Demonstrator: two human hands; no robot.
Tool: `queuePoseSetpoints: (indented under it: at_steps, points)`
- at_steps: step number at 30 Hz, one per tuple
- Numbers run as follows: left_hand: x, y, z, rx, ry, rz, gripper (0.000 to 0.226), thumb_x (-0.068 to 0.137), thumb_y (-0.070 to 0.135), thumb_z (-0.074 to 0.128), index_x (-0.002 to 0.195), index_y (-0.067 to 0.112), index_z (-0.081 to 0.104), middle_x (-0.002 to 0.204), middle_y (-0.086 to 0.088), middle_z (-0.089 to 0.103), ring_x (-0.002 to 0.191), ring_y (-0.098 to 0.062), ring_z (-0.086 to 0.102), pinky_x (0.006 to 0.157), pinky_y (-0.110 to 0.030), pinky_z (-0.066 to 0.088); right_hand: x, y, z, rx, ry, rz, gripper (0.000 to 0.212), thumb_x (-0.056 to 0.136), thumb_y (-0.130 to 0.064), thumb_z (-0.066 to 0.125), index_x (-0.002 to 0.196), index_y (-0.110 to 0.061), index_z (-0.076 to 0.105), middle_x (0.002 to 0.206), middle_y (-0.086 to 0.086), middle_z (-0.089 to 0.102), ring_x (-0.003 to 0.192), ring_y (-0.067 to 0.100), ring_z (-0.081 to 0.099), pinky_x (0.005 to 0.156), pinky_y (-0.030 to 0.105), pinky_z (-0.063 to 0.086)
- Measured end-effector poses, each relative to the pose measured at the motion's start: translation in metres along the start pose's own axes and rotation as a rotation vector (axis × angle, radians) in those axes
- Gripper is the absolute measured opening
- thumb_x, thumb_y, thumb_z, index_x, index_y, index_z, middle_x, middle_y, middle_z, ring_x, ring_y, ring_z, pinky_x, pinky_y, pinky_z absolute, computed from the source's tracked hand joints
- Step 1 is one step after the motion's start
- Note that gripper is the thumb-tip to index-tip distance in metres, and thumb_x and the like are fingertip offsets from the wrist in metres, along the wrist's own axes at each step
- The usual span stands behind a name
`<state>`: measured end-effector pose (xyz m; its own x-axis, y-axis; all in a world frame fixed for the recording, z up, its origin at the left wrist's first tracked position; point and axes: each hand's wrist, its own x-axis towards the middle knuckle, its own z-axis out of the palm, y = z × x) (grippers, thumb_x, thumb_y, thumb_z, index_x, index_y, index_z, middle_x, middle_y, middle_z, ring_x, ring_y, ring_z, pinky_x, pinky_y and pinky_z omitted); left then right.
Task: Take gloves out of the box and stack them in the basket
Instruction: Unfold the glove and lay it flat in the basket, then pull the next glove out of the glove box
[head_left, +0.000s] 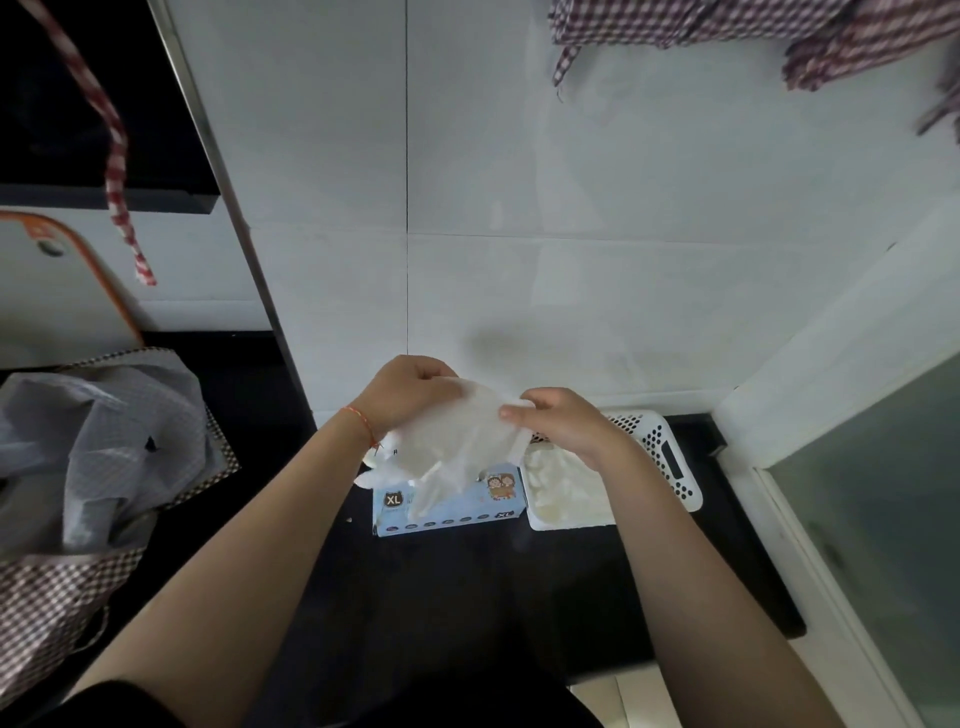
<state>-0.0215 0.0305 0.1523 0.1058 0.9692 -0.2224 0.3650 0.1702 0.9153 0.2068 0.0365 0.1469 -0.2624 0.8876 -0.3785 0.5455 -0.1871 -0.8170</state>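
A translucent white glove (457, 436) hangs stretched between both hands above the light blue glove box (447, 512) marked XL. My left hand (410, 395) grips the glove's cuff on the left. My right hand (561, 423) pinches the cuff's other side with thumb and fingers. The glove's fingers dangle down over the box top. To the right of the box stands a white perforated basket (670, 462) holding a pile of white gloves (561, 488), partly hidden by my right forearm.
Box and basket sit on a black counter (467, 597) against a white tiled wall. A checked bag (62, 582) with grey cloth fills the left side. Checked cloth hangs at the top right. A frosted glass panel (883, 519) lies to the right.
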Motion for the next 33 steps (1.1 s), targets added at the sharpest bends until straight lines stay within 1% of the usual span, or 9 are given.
queuePoseSetpoints:
  at_steps: [2, 6, 11, 14, 19, 22, 24, 29, 33]
  points:
    - [0.003, -0.007, -0.002, 0.025, 0.103, 0.004, 0.016, 0.089, 0.022, 0.066, 0.081, 0.012, 0.075, 0.075, 0.0, 0.065, 0.069, -0.012, 0.055, 0.063, -0.022, 0.046, -0.001, 0.003, 0.0, 0.089, 0.08, 0.007, 0.037, 0.091, -0.036, 0.066, 0.065, -0.013, 0.053, 0.064, -0.006, 0.054, 0.066, 0.007, 0.058, 0.075, 0.032, 0.047]
    - [0.007, -0.014, 0.002, 0.025, 0.076, -0.024, 0.016, 0.088, 0.021, 0.065, 0.08, 0.011, 0.074, 0.068, 0.003, 0.058, 0.063, -0.011, 0.048, 0.056, -0.017, 0.04, -0.002, -0.001, 0.004, 0.238, 0.213, -0.035, 0.034, 0.091, -0.033, 0.066, 0.091, 0.001, 0.065, 0.095, 0.015, 0.069, 0.09, 0.021, 0.067, 0.1, 0.048, 0.05]
    - [0.011, -0.032, 0.005, 0.093, 0.014, 0.0, 0.015, 0.091, 0.018, 0.062, 0.083, 0.013, 0.073, 0.072, 0.002, 0.064, 0.067, -0.013, 0.05, 0.064, -0.022, 0.041, 0.0, -0.012, 0.0, 0.218, 0.305, -0.059, 0.006, 0.089, -0.017, 0.066, 0.094, -0.015, 0.067, 0.093, 0.01, 0.07, 0.086, 0.029, 0.066, 0.084, 0.04, 0.055]
    - [0.013, -0.038, 0.01, 0.11, -0.039, 0.002, 0.014, 0.094, 0.022, 0.062, 0.082, 0.018, 0.069, 0.076, 0.002, 0.064, 0.065, -0.015, 0.049, 0.063, -0.024, 0.041, 0.0, -0.018, 0.0, 0.156, 0.33, -0.063, 0.002, 0.089, -0.015, 0.061, 0.089, -0.017, 0.062, 0.077, -0.004, 0.058, 0.066, 0.015, 0.052, 0.066, 0.03, 0.044]
    - [0.016, -0.038, 0.028, 0.051, -0.122, 0.008, 0.009, 0.093, 0.019, 0.06, 0.09, 0.013, 0.067, 0.086, 0.004, 0.064, 0.075, -0.01, 0.055, 0.069, -0.02, 0.044, -0.001, -0.021, 0.008, 0.026, 0.333, -0.077, 0.009, 0.091, -0.012, 0.044, 0.085, -0.011, 0.05, 0.074, -0.002, 0.045, 0.066, 0.014, 0.041, 0.059, 0.028, 0.034]
    - [0.016, -0.039, 0.044, 0.099, -0.195, 0.038, 0.01, 0.086, 0.011, 0.064, 0.08, 0.019, 0.063, 0.068, 0.018, 0.059, 0.059, 0.003, 0.051, 0.06, -0.008, 0.04, 0.001, -0.021, 0.01, -0.003, 0.392, -0.09, 0.013, 0.093, -0.01, 0.039, 0.086, -0.009, 0.05, 0.074, -0.003, 0.046, 0.066, 0.013, 0.041, 0.057, 0.027, 0.032]
    - [0.017, -0.04, 0.055, 0.175, -0.232, 0.03, 0.025, 0.085, 0.008, 0.061, 0.065, 0.017, 0.05, 0.054, 0.013, 0.044, 0.051, -0.006, 0.038, 0.054, -0.013, 0.033, 0.001, -0.02, 0.009, 0.012, 0.439, -0.09, 0.013, 0.092, -0.009, 0.04, 0.086, -0.008, 0.052, 0.075, -0.004, 0.047, 0.067, 0.011, 0.043, 0.058, 0.027, 0.033]
    - [0.024, -0.05, 0.065, 0.036, -0.241, -0.084, 0.029, 0.084, 0.026, 0.062, 0.066, 0.01, 0.045, 0.067, -0.006, 0.033, 0.063, -0.017, 0.03, 0.059, -0.028, 0.024, 0.003, -0.007, -0.01, 0.104, 0.458, 0.004, 0.008, 0.088, -0.012, 0.044, 0.086, -0.009, 0.052, 0.074, -0.003, 0.045, 0.064, 0.014, 0.04, 0.057, 0.028, 0.032]
    - [0.035, -0.042, 0.067, -0.147, -0.239, -0.133, 0.029, 0.076, 0.029, 0.057, 0.055, 0.02, 0.038, 0.058, 0.005, 0.034, 0.056, -0.013, 0.03, 0.057, -0.029, 0.025, 0.013, 0.018, -0.031, 0.207, 0.435, 0.229, 0.006, 0.085, -0.012, 0.042, 0.08, -0.015, 0.042, 0.076, 0.006, 0.036, 0.068, 0.02, 0.033, 0.063, 0.033, 0.026]
